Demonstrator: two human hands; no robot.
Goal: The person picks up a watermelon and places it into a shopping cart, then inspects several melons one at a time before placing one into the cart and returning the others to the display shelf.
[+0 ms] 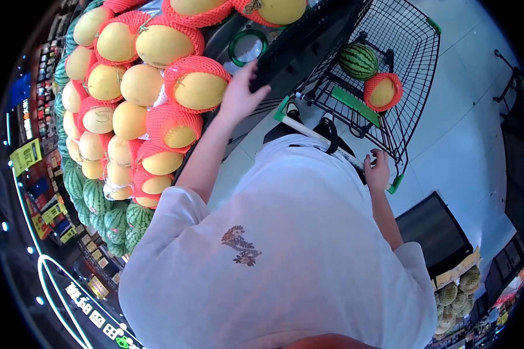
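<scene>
Head view: left hand at the melon display, right hand at the cart handle

Left hand over the right edge of the display stand; fingers spread and open, thumb held apart, nothing seen in the grasp; nearest fruit is a yellow melon in a red foam net, just beside the wrist side of the hand; contact with it cannot be told. A green ring-shaped object lies near the fingertips, at the same edge of the stand.

Right hand at the right end of the cart handle, near its green end cap; fingers bent; whether they close round the bar cannot be told.

Shopping cart, black wire, ahead of the person; in it, toward the handle end, a dark-striped watermelon near the left side and a netted yellow melon to its right, close beside it; a green panel lies between these and the handle.

Stand: yellow melons piled in rows, some in red nets, some bare; paler striped watermelons line its left edge; yellow price sign beyond them.
</scene>
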